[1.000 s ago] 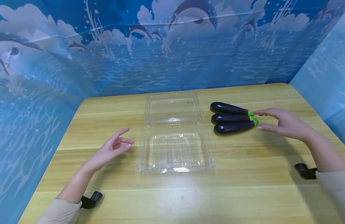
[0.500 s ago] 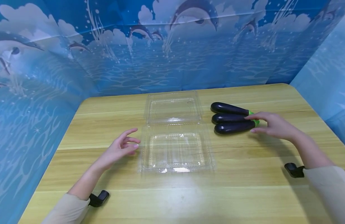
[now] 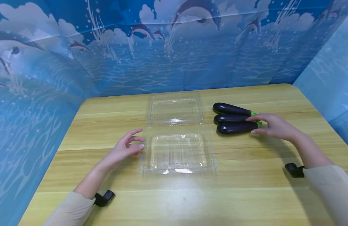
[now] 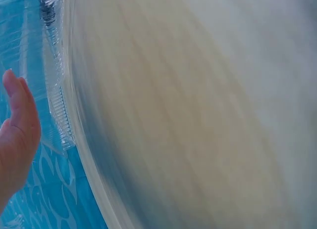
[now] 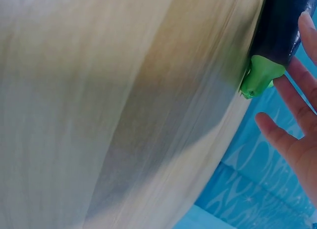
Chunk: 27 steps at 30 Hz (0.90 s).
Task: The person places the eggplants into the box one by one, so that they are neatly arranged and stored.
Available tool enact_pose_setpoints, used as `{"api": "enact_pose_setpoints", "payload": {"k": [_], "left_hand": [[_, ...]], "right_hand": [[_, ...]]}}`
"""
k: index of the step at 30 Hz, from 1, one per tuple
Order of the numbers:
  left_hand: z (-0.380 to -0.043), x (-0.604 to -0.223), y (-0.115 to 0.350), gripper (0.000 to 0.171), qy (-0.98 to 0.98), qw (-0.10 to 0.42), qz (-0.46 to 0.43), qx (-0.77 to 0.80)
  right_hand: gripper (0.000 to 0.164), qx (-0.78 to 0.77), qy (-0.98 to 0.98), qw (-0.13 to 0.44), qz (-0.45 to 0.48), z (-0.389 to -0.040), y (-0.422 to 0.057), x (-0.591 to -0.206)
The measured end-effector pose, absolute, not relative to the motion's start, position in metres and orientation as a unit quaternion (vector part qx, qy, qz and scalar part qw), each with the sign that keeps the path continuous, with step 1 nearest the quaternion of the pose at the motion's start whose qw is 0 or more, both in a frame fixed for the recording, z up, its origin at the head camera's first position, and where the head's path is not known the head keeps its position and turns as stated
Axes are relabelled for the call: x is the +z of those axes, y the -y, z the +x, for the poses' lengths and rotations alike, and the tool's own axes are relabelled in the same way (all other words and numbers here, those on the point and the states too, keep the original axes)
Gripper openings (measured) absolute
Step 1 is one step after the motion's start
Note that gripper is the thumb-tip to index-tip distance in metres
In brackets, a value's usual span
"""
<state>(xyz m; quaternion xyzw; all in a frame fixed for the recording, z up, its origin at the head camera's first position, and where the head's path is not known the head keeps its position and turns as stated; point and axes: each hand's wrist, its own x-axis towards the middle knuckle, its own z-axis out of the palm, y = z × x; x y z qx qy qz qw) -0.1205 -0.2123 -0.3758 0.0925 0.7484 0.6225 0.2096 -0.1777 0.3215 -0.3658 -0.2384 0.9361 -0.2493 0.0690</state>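
Three dark purple eggplants lie side by side on the right of the table: the back one (image 3: 230, 108), the middle one (image 3: 229, 119) and the front one (image 3: 236, 128). My right hand (image 3: 275, 126) is over their green stem ends, thumb in front of the front eggplant and fingers reaching across it. In the right wrist view its fingers are spread beside the front eggplant's green cap (image 5: 265, 73). My left hand (image 3: 124, 149) hovers with loosely bent fingers at the left edge of a clear plastic clamshell box (image 3: 176, 168), holding nothing.
The box's hinged lid (image 3: 175, 111) lies folded back flat behind its base. A wooden table (image 3: 151, 201) bears everything. Blue dolphin-print cloth (image 3: 174, 72) stands along the back and both sides. Each wrist carries a black camera mount (image 3: 104, 198).
My right hand has moved left, over the eggplants' stem ends, and then nearly stopped. The left hand has come right to the box's edge. The eggplants and box have stayed put.
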Motion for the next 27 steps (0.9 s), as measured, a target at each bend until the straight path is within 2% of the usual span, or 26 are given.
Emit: {"api": "enact_pose_setpoints", "payload": {"k": [12, 27], "left_hand": [[-0.1232, -0.3794, 0.207, 0.069, -0.728, 0.221, 0.088, 0.643], [-0.1245, -0.3785, 0.2062, 0.071, -0.728, 0.225, 0.085, 0.642]], "right_hand": [[0.043, -0.252, -0.935, 0.083, -0.234, -0.1775, -0.32, -0.3682], [0.039, -0.245, -0.933, 0.055, -0.258, -0.1772, -0.3166, -0.3736]]}}
